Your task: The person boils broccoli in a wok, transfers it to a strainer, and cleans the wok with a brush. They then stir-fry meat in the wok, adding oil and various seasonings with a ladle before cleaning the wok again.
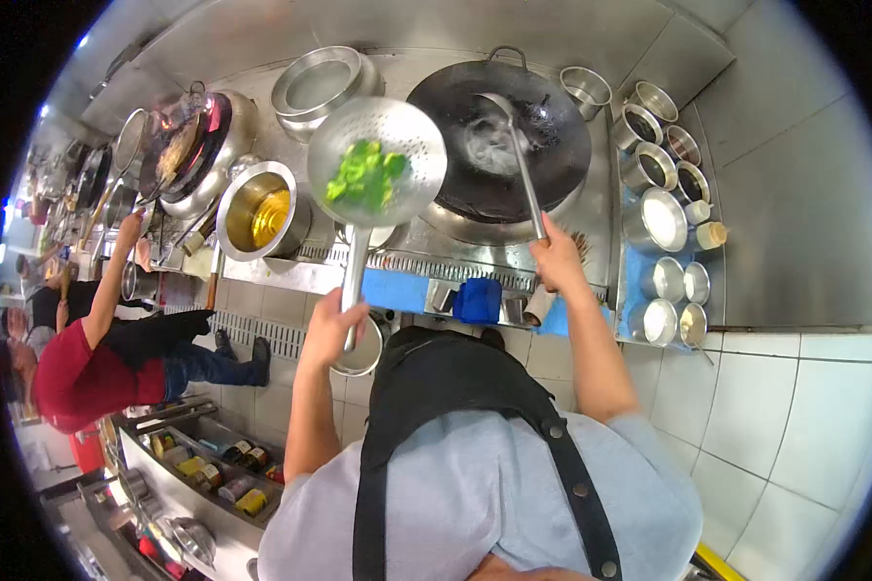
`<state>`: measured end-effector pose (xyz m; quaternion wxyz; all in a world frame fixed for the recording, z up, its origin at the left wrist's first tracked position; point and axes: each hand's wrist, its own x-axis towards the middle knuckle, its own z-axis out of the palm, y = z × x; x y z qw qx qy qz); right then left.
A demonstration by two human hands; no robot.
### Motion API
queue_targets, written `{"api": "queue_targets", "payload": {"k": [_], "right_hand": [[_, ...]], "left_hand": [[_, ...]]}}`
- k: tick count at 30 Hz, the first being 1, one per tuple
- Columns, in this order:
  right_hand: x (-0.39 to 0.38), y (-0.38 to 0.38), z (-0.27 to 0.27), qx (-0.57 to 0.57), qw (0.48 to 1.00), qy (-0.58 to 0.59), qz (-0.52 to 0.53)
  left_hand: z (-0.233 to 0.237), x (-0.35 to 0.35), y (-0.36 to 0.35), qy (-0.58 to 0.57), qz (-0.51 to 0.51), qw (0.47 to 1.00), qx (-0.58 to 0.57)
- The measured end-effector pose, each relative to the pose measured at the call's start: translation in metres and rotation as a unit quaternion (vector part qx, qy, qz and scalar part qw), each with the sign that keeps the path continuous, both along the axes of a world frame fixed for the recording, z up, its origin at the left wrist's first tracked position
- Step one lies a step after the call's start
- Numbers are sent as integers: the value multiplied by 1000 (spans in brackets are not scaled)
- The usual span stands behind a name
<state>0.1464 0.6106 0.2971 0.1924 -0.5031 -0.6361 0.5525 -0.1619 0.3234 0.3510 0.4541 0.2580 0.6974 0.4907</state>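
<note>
My left hand [337, 324] is closed round the handle of a perforated metal strainer [397, 131], held up to the left of the wok. Chopped green vegetables [366, 176] lie in its bowl, slightly blurred. My right hand [557, 257] grips the long handle of a metal ladle [527, 179], whose head dips into the large black wok [567, 145]. A little cloudy, steaming liquid [489, 147] shows at the wok's bottom. Beneath my right hand, a bundle of thin bristles, like a wok brush [579, 244], is partly hidden.
Metal bowls of seasonings and liquids [664, 218] line the right side. Left stand a pot of yellow oil [271, 218] and a round metal pot [318, 82]. Blue cloths [478, 300] lie along the front edge. A co-worker in red [97, 378] works at another wok, far left.
</note>
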Motion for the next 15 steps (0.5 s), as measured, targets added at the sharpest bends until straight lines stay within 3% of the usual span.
{"api": "queue_targets", "payload": {"k": [1,5,6,7,8,9,11,12,13,15], "right_hand": [[-5,2,8,54,995,-86,0],[46,-25,1,3,1000,-22,9],[61,-31,-22,51,999,-19,0],[74,-39,-44,96,995,-18,-9],[77,-53,-15,6,1000,-13,-18],[83,-56,-23,2,1000,-13,-24],[93,-64,-43,71,997,18,-20],[87,-61,9,-117,992,-32,-38],[86,-56,-6,-122,991,-32,-42],[84,-47,-50,53,998,4,-35]], "left_hand": [[4,1,18,13,-7,1000,-7],[-8,14,93,103,-2,995,-16],[7,27,110,139,5,988,-66],[-4,32,126,137,2,988,-64],[-25,35,139,227,18,972,-51],[-38,37,152,317,32,947,-38],[-48,46,172,335,37,941,-35],[-58,49,180,369,64,927,-4],[-59,55,186,401,93,911,29],[-50,61,185,401,77,912,30]]}}
